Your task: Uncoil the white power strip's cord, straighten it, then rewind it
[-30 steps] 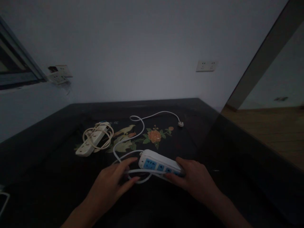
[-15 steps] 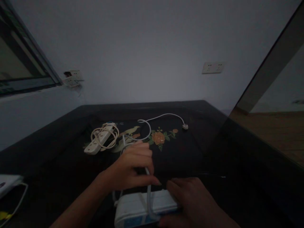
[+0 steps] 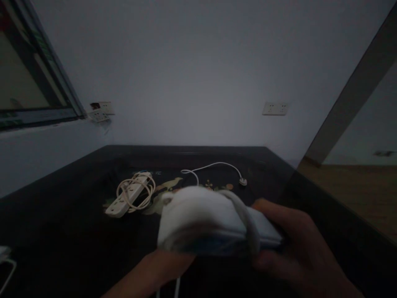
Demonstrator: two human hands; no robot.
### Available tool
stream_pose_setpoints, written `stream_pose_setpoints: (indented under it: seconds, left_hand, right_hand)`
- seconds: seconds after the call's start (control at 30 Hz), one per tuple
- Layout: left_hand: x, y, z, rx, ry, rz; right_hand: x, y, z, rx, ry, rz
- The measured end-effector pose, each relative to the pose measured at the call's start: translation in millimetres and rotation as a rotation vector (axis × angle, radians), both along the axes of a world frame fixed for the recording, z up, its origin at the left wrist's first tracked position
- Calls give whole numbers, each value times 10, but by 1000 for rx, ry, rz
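Note:
A white power strip (image 3: 204,219) is lifted close to the camera and blurred. My right hand (image 3: 294,248) is wrapped round its right end. A loop of its white cord (image 3: 246,219) runs over the strip. My left hand (image 3: 161,269) is below the strip's left end; its fingers are hidden behind the strip. The rest of the cord (image 3: 214,167) trails back over the black table (image 3: 62,215) to a plug (image 3: 243,181).
A second, cream power strip (image 3: 128,194) with its cord coiled round it lies at the left of the table's flower pattern. Wall sockets (image 3: 274,108) sit on the back wall, more sockets (image 3: 101,111) at the left corner. A window frame (image 3: 37,103) is at left.
The white power strip has come up from the table toward the camera, with the cord looped over it. My left hand has dropped from above the strip to beneath it.

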State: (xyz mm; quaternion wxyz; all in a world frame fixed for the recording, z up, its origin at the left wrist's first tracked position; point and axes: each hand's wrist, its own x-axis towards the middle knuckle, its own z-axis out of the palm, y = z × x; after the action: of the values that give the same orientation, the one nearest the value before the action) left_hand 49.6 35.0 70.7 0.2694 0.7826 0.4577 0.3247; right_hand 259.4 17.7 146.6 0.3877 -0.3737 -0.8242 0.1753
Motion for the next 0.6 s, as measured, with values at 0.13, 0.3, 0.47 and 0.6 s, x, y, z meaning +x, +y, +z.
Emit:
stream_pose_setpoints:
  seconds: [0.13,0.3,0.47,0.6]
  left_hand:
    - [72,-67,47,-133,90,24]
    - [46,-35,15,-225,285,93]
    - [-66,14,2,-156,422,198]
    - [-75,36,42,-105,419,187]
  right_hand:
    - [-12,309,58,179,-52,-255]
    - [-27,557,-109,116,-153,-434]
    - [123,659,-106,109,-212,-579]
    - [302,719,-63,129,-181,-708]
